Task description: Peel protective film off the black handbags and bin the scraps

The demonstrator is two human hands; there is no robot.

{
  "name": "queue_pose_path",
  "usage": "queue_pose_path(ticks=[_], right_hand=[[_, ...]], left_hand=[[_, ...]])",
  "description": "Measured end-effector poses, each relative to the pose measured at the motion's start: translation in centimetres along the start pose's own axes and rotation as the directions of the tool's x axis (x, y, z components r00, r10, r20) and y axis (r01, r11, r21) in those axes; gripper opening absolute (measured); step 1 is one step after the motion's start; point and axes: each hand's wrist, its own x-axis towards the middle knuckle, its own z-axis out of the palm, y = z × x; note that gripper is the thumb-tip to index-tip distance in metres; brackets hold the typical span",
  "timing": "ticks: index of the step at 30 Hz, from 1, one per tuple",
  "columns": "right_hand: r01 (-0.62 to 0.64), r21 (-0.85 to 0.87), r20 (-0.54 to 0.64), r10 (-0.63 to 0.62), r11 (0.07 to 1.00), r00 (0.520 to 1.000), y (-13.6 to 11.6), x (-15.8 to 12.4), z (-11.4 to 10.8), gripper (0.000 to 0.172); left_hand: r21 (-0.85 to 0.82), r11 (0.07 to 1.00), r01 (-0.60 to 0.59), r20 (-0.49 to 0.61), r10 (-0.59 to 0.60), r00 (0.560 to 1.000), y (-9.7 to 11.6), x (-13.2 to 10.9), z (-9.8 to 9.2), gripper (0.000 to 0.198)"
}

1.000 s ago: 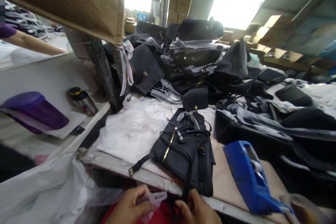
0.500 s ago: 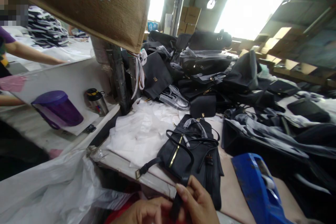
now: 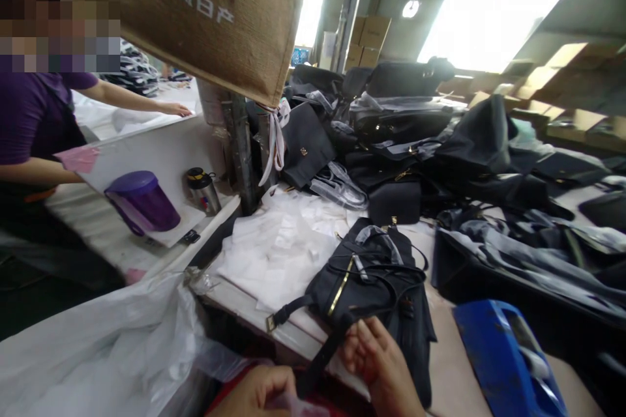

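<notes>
A black backpack with a gold zip lies on the table edge before me, its thin cords loose on top. My right hand is closed, pinching a black strap at the bag's lower end. The strap runs down to the left, towards my left hand. That hand is curled shut at the bottom edge, with a pale piece of thin plastic film at its fingers. Whether it also touches the strap's end is unclear. A buckled strap sticks out from the bag's left side.
White sheets lie left of the bag, and a blue tape dispenser stands right. Black bags are heaped behind. A plastic sack, purple jug and flask are left, near a co-worker's arm.
The view has swung left, showing more of the co-worker. My hands have drawn apart, the strap stretches between them, and pale film now shows at my left fingers.
</notes>
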Motion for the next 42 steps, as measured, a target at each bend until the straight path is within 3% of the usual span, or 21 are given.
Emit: queue_pose_path(ticks=[3,8,10,13,15,18,21,25,33,38,42], right_hand=[[-0.033,-0.139,0.187,0.059,0.990,0.981,1.7,-1.4,1.4,0.036],[0.026,-0.366,0.225,0.061,0.930,0.972,3.0,-2.0,3.8,0.035],[0.047,-0.419,0.183,0.034,0.907,0.983,2.8,-1.9,3.9,0.036],[0.043,-0.439,0.001,-0.047,0.898,0.999,1.2,-1.9,2.7,0.042],[0.063,-0.431,-0.116,-0.124,0.900,0.985,-0.4,-2.2,1.6,0.044],[0.140,-0.423,-0.163,-0.227,0.895,0.960,-2.5,-2.9,1.0,0.044],[0.163,-0.449,-0.125,-0.242,0.879,0.962,-3.3,-3.5,2.0,0.040],[0.181,-0.473,-0.049,-0.231,0.862,0.972,-2.5,-3.6,3.6,0.038],[0.176,-0.498,0.129,-0.128,0.849,0.983,-0.7,-2.8,2.7,0.032],[0.207,-0.562,0.233,-0.087,0.801,0.969,-0.3,-2.2,2.7,0.029],[0.205,-0.561,0.284,-0.047,0.802,0.958,0.9,-2.0,3.1,0.033]], left_hand=[[-0.023,0.999,-0.026,-0.079,0.024,0.997,1.2,-0.5,0.8,0.037],[-0.006,0.999,-0.041,-0.131,0.040,0.991,1.7,-1.0,1.5,0.031],[-0.006,1.000,-0.031,-0.142,0.029,0.989,1.7,-1.2,1.2,0.029],[0.003,0.998,-0.059,-0.178,0.058,0.982,1.4,-1.5,0.4,0.023],[0.012,0.997,-0.081,-0.205,0.081,0.975,0.9,-1.7,-0.1,0.016],[-0.005,0.998,-0.068,-0.223,0.065,0.973,0.3,-1.8,-0.7,0.012],[-0.053,0.996,-0.070,-0.189,0.059,0.980,0.1,-1.8,-0.7,0.016],[-0.035,0.998,-0.060,-0.167,0.053,0.984,0.7,-2.0,-0.5,0.014],[-0.061,0.997,-0.036,-0.130,0.028,0.991,1.2,-2.0,-0.1,0.019],[-0.109,0.990,-0.085,-0.025,0.083,0.996,0.2,-1.8,0.3,0.048],[-0.046,0.990,-0.131,-0.062,0.128,0.990,-0.1,-1.4,0.8,0.056]])
